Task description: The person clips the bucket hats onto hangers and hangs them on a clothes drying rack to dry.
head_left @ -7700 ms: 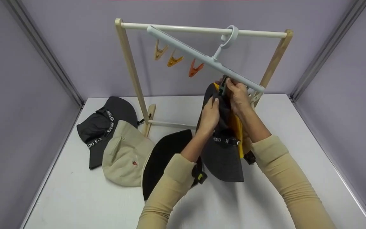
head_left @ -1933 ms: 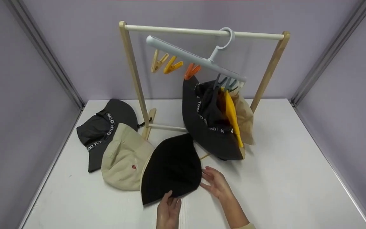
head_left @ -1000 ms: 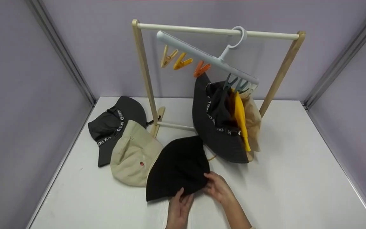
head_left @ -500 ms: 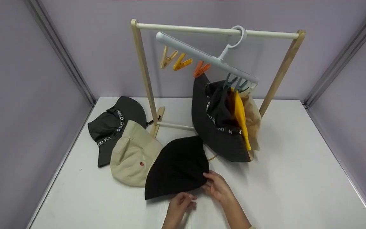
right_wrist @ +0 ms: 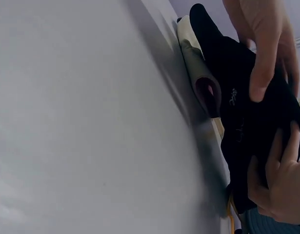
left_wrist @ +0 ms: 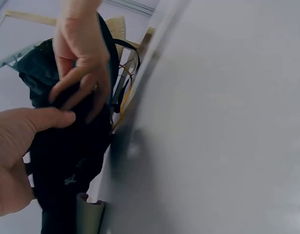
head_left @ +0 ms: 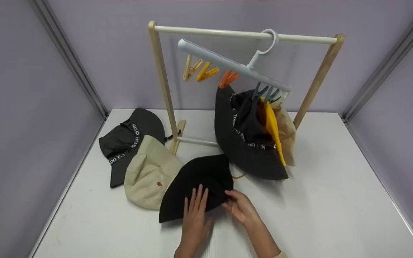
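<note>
- Beige hat point(head_left: 149, 179): borders the left side of the black hat point(head_left: 206, 170); contact cannot be confirmed. Work away from it to avoid dragging both.
- Left hand point(head_left: 194, 216): fingers straight, slightly spread, laid on the cloth. Apply light, even pressure; steady the fabric without creasing it.
- Black hat: positioned on the white table point(head_left: 84, 229), in front of the rack point(head_left: 161, 79). Support both sides together so the soft brim does not fold.
- Right hand point(head_left: 243, 208): pinches the right edge. Maintain this hold while the left hand adjusts.
- Hanging dark hat point(head_left: 242, 157): just behind. Avoid knocking its brim.
</note>
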`<state>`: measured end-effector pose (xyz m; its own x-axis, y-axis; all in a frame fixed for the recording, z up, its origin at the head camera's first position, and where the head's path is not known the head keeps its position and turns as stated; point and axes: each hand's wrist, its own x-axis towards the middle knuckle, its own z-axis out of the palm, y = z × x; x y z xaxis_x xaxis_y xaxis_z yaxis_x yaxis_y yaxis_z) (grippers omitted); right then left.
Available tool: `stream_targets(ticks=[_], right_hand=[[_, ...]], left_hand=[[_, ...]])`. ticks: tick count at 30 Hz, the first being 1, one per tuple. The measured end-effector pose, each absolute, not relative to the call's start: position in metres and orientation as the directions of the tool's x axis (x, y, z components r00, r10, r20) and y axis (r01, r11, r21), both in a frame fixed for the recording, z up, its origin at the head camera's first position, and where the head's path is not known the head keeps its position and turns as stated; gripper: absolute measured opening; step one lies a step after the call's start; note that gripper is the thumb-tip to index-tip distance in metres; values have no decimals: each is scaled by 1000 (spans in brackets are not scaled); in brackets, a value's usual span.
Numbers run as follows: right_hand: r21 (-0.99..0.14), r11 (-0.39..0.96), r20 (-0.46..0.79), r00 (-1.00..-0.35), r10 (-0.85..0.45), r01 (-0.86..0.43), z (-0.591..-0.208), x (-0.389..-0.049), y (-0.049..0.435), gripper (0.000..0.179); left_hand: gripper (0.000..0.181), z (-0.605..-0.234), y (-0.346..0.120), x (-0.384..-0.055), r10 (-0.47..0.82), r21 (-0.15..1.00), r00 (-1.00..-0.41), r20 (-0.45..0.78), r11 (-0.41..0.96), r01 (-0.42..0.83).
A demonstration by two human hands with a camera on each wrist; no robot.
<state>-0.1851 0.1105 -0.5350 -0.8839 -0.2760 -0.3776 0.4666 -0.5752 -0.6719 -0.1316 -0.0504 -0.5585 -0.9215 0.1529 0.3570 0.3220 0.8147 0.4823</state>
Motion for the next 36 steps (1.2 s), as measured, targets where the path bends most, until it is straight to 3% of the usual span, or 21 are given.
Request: stream_targets(ticks=[5,8,12,16,27,33,36], right_hand=[[-666,-587,-337,-888,-314,460,-526,-188,105,24],[-677,-580,-313,-891,-330,453,-520,-191,103,28],[-704,-553,-290,-891,-349,446,-511,-197,100,29],[-724,-536,-263,-892,-368,435,-500,-204,98,28],[-800,-448,-229,-893,-387,399,-475,-223,99,19],[-814,-422,-245,-894,-375,400,-466,-228,98,53],[-826,-415,-225,-898,-377,381,-462,-231,98,48]], left_hand=[[87,-561,-55,-141,124,517,-910,395,789,332],[92,-561,-60,-146,113,533,-902,416,774,343],[102,-558,-65,-152,136,513,-908,396,788,341],[96,-549,-66,-157,145,559,-923,355,759,334],[58,-526,-53,-167,91,877,-966,244,405,260],[53,-517,-43,-169,12,943,-978,209,263,204],[51,-511,-37,-171,-40,966,-982,183,191,173]])
